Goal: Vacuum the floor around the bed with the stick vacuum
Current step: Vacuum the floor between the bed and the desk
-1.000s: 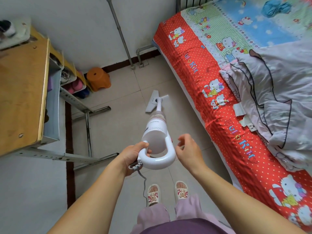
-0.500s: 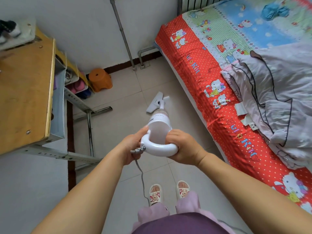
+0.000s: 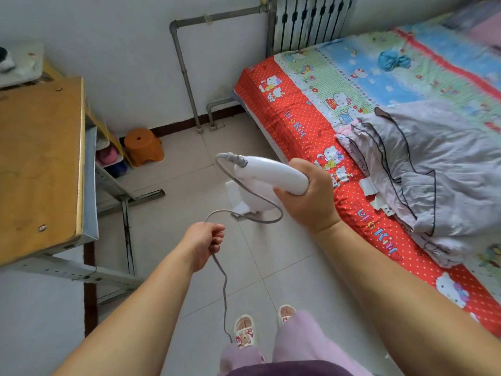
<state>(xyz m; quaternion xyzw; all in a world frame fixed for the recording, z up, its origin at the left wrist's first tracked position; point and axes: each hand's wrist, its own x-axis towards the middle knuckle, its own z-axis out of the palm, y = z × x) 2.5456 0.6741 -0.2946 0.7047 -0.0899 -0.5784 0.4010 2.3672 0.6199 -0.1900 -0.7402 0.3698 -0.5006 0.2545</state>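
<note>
A: Small room, pale tiled floor [image 3: 271, 256], white wall with a grey pipe [image 3: 187, 85] running down it and a radiator [image 3: 309, 20] at the head of the bed [image 3: 306, 137].

B: Where's the vacuum [image 3: 268, 172]?

A: Up off the tiles, in the middle of the room, just beside the bed's red edge. The right hand [image 3: 309, 196] has its fingers wrapped tight around the white handle. The body of the thing hangs below the handle and mostly hides behind it, so I can't make out the floor head.

B: And the other hand?

A: The left hand [image 3: 203, 242] is lower and nearer the person, apart from the vacuum. Its fingers are curled shut around the grey cord [image 3: 225, 289]. The cord leaves the handle's far end, loops under the vacuum, passes through that fist and drops toward the slippers [image 3: 245, 332].

B: What's on the bed?

A: A red polka-dot cartoon sheet along the side, green and blue panels further in. A crumpled grey cloth [image 3: 423, 169] with dark trim lies over the near part, and a small blue bundle [image 3: 393, 61] sits well away up near the radiator.

B: Left side of the room?

A: A wooden desk [image 3: 40, 164] on a grey metal frame. Past it, against the wall, an orange stool [image 3: 143, 145] stands next to a low rack with pink shoes [image 3: 108, 156].
</note>
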